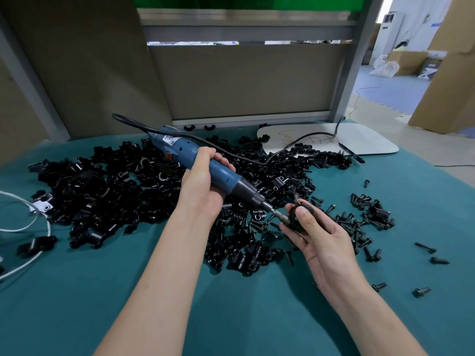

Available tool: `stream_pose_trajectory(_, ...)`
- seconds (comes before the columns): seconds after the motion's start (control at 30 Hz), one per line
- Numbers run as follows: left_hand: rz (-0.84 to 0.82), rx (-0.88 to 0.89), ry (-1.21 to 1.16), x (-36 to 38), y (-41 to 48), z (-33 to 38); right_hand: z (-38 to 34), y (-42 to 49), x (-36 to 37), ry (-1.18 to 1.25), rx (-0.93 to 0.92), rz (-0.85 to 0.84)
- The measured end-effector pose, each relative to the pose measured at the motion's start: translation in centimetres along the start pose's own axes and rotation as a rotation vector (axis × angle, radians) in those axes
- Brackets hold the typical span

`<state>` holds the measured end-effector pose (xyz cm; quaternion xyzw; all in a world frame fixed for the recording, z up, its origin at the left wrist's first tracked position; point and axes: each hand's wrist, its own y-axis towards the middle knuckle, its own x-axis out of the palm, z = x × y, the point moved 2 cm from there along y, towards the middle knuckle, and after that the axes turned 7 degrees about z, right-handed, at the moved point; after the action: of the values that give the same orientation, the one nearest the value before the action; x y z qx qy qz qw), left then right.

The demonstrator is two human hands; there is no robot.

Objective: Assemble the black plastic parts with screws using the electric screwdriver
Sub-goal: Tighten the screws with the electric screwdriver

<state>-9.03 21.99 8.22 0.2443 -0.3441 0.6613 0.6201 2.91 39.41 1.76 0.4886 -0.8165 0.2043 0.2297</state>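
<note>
Head view, down onto a teal-covered surface (231, 304); gripping the blue electric screwdriver (177, 146) in the left hand (203, 186), grip clamped round the middle of its barrel, tool slanted down toward the right; pinching a small black plastic part (295, 218) in the right hand (321, 242), palm up, grip clamped on it with the thumb over the near side and fingers behind; held just above the surface near the middle of the view, with the metal bit (276, 213) of the screwdriver touching its left face, tip of the bit hidden against the part. Behind and left of both hands, a wide heap of loose black plastic parts (115, 186), spread from near the left edge to past the middle; right of the held part, a looser scatter of black screws (359, 222), with a few strays well apart toward the right edge. Trailing from the screwdriver's rear end, a black power cable (259, 163), draped over the heap and across a white board (367, 142) at the far right of the surface. At the left edge, a white cord (25, 222) curving over the cloth beside a few stray parts. Beyond the surface, a grey-framed brown partition panel (244, 80); farther right, cardboard boxes (449, 86) on a blue floor.
</note>
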Motion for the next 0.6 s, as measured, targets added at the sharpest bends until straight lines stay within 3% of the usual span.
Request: stream_pose_trajectory(0.6,-0.014,0.052,0.071,-0.02,0.10,-0.17,-0.09,0.01,-0.04,-0.065,-0.021,-0.004)
